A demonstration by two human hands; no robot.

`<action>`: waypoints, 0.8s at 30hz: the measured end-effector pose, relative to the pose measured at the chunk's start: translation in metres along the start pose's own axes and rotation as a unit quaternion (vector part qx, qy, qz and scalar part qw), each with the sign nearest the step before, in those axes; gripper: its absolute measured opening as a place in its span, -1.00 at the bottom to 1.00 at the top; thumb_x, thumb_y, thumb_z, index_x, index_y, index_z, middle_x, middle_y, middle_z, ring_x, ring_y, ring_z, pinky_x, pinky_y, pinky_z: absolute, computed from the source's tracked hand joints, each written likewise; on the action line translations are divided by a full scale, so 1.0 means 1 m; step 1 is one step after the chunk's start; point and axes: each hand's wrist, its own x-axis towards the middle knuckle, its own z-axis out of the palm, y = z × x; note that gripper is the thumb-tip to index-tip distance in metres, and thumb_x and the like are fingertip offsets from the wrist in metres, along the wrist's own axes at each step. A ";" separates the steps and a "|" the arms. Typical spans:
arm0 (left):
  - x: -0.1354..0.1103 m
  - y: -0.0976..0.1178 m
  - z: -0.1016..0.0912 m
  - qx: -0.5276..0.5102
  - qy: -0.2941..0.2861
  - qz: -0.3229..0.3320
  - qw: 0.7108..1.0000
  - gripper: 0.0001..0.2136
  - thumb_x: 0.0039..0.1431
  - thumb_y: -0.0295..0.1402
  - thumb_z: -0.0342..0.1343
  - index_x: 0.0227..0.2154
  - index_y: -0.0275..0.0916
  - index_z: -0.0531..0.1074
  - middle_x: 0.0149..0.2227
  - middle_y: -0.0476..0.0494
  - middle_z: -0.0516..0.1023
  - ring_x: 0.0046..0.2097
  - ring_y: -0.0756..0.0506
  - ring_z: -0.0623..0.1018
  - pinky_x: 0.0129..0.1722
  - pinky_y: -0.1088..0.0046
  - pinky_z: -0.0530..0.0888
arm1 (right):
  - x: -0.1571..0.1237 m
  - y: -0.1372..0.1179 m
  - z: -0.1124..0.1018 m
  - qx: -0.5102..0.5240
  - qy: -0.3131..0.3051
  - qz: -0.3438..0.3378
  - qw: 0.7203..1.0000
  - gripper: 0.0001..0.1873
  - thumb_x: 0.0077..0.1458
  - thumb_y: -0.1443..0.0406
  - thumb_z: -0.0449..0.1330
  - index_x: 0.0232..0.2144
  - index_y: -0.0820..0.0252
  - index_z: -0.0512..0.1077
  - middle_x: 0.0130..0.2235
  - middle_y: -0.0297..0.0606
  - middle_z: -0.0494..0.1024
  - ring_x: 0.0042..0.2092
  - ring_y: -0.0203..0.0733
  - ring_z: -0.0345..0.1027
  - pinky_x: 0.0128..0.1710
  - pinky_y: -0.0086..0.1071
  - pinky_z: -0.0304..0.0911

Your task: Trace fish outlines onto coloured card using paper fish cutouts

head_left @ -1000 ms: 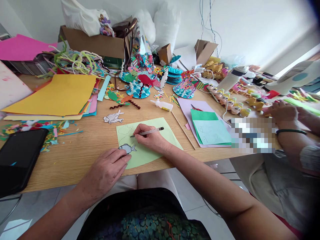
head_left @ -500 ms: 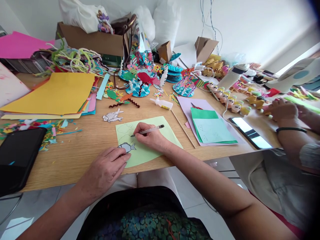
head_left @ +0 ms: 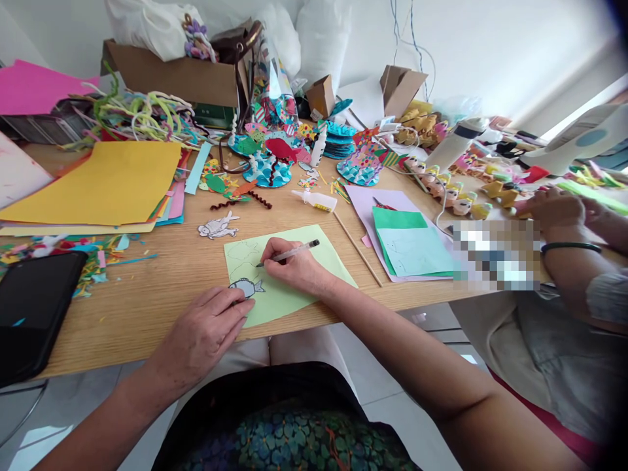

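Observation:
A sheet of light green paper [head_left: 299, 297] lies near the table's front edge, with faint outlines drawn on its upper left part. My right hand [head_left: 289, 265] grips a clear-barrelled pen [head_left: 297, 251], its tip touching the sheet. At the lower left of the sheet lies a grey paper fish [head_left: 248, 286] with a dark outline. My left hand [head_left: 216, 320] rests flat, its fingertips pressing on the fish's head end and covering part of it. Another paper fish cutout [head_left: 218, 226], white with dark lines, lies beyond the sheet's left corner.
A glue bottle [head_left: 318, 200] and a thin wooden stick [head_left: 358, 248] lie behind and right of the sheet. Coloured paper [head_left: 98, 183] and a black phone [head_left: 36, 307] are at left. Decorated crafts [head_left: 267, 163] stand behind. Another person's hands [head_left: 559, 209] work at right.
The view has shifted slightly. My right hand and the pen have barely moved on the sheet, and my left hand stays on the paper fish.

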 end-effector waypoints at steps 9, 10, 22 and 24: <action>0.000 0.000 0.000 -0.015 0.007 -0.001 1.000 -0.79 0.22 -0.47 -0.07 -0.16 -0.27 0.42 -0.19 -0.14 0.46 -0.16 -0.08 0.44 -0.12 0.35 0.42 | 0.001 0.002 -0.001 -0.015 -0.004 -0.008 1.000 -0.93 -0.16 0.44 0.04 -0.56 0.20 0.26 -0.55 -0.43 0.32 -0.50 -0.40 0.13 -0.50 -0.52 0.04; 0.000 0.000 0.000 -0.016 0.005 -0.003 1.000 -0.79 0.22 -0.46 -0.07 -0.16 -0.27 0.42 -0.19 -0.14 0.46 -0.16 -0.08 0.43 -0.12 0.35 0.42 | 0.001 0.002 -0.001 -0.016 -0.004 -0.008 1.000 -0.93 -0.16 0.44 0.04 -0.56 0.20 0.26 -0.55 -0.43 0.32 -0.50 -0.40 0.12 -0.50 -0.52 0.04; -0.002 -0.001 0.001 -0.013 0.000 -0.008 1.000 -0.78 0.23 -0.45 -0.10 -0.15 -0.25 0.41 -0.17 -0.13 0.45 -0.13 -0.08 0.42 -0.11 0.34 0.42 | 0.001 0.001 -0.001 -0.001 -0.002 -0.008 1.000 -0.93 -0.19 0.45 0.04 -0.57 0.21 0.26 -0.57 -0.45 0.31 -0.52 -0.41 0.11 -0.52 -0.52 0.02; -0.002 -0.001 0.001 -0.006 0.004 0.001 1.000 -0.78 0.23 -0.45 -0.10 -0.15 -0.26 0.40 -0.18 -0.14 0.45 -0.14 -0.08 0.43 -0.11 0.34 0.42 | 0.001 0.002 -0.001 0.040 0.011 0.000 0.999 -0.94 -0.20 0.44 0.04 -0.58 0.21 0.27 -0.58 -0.45 0.30 -0.52 -0.41 0.10 -0.53 -0.51 0.02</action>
